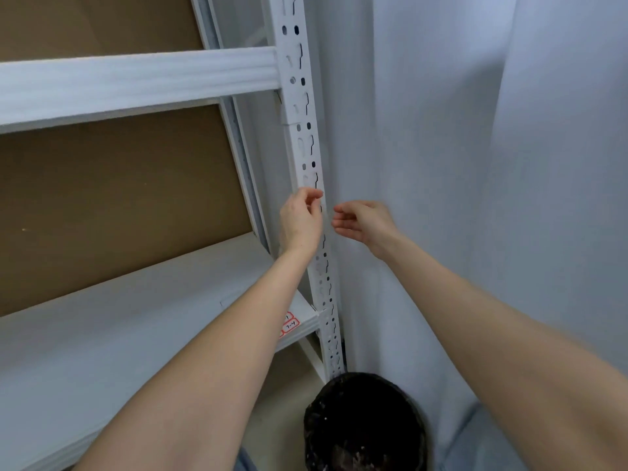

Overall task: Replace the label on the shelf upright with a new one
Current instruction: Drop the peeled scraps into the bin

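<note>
Left hand [300,220] curls against the slotted shelf upright [307,107], possibly pinching something, too blurred to tell; right hand [362,222] beside it, loosely curled, empty.

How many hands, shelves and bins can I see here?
Hands: 2, left hand, right hand
Shelves: 2, upper shelf, lower shelf
Bin: 1
Total: 5

Storeroom: slotted metal shelving [307,137]
</note>
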### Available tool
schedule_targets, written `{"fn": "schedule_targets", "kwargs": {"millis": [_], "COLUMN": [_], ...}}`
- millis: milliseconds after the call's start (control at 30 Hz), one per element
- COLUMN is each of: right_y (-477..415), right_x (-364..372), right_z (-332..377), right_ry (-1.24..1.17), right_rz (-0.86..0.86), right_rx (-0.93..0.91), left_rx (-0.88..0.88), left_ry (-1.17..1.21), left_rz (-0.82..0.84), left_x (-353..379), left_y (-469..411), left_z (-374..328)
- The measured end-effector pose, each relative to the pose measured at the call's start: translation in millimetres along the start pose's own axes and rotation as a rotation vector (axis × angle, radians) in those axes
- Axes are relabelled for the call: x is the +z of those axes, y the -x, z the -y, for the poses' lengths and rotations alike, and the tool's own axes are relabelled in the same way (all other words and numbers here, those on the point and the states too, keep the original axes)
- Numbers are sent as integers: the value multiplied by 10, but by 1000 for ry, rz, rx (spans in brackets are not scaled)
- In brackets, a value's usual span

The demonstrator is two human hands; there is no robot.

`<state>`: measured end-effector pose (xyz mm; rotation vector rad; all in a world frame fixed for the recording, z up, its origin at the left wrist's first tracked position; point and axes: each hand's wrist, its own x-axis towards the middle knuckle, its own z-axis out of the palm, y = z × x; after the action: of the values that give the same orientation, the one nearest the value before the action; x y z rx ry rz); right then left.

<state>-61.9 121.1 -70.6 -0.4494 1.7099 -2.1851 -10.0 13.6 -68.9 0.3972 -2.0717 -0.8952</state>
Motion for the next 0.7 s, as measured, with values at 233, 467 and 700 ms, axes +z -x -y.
{"fn": "schedule_targets", "kwargs": {"millis": [233,467,700], "right_y": [212,435,633], "right_x": [-199,-413,-535], "right_z": [-478,-1050,-1483], "right_ry": [54,174,163], "right_rz": [-17,2,-10], "right_rx": [88,252,381], "left_rx": [-96,-164,-305], "left_ry": [101,82,129], "left_rz": [326,563,762], "left_x": [224,316,400], "left_y": [375,798,1135], "left_z": [394,683,1004]}}
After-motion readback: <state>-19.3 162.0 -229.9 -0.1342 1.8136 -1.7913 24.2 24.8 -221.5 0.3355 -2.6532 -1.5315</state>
